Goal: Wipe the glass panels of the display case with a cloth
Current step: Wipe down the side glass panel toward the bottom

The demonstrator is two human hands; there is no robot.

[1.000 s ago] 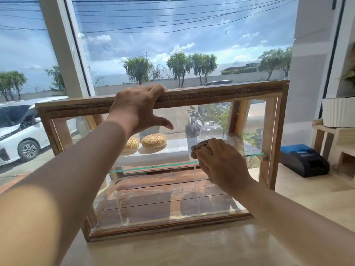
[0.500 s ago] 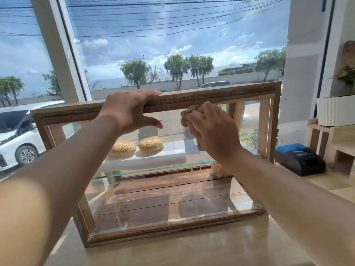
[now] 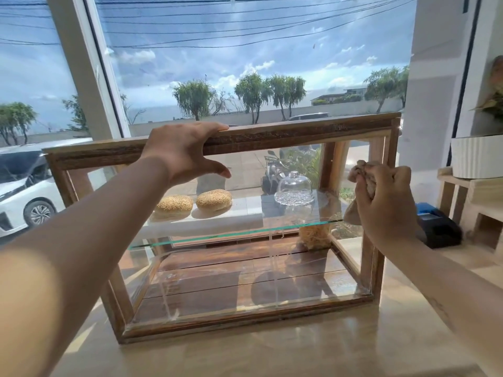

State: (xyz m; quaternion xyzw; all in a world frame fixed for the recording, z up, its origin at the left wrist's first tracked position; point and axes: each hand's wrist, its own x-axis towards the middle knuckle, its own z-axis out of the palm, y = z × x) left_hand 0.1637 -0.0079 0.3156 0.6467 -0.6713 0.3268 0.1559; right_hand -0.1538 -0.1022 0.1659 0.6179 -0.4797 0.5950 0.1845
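Observation:
A wooden-framed display case (image 3: 272,137) with glass panels stands on a pale counter (image 3: 272,352). My left hand (image 3: 185,151) rests flat on the top wooden rail, fingers spread, thumb hanging in front of the front glass panel (image 3: 245,268). My right hand (image 3: 386,202) is bunched around a beige cloth (image 3: 363,170) at the case's right front corner, by the upright post. Inside, two sesame buns (image 3: 194,202) lie on a white board on the glass shelf, beside a small glass dome (image 3: 294,187).
A black and blue device (image 3: 435,224) sits on the counter right of the case. Light wooden stands (image 3: 462,194) carry a white ribbed planter (image 3: 476,156) at the far right. A large window behind shows a white car (image 3: 27,197) and trees.
My right hand with the cloth has swept from the middle of the front glass up to the top rail, then right to the case's right corner. My left hand stayed on the rail.

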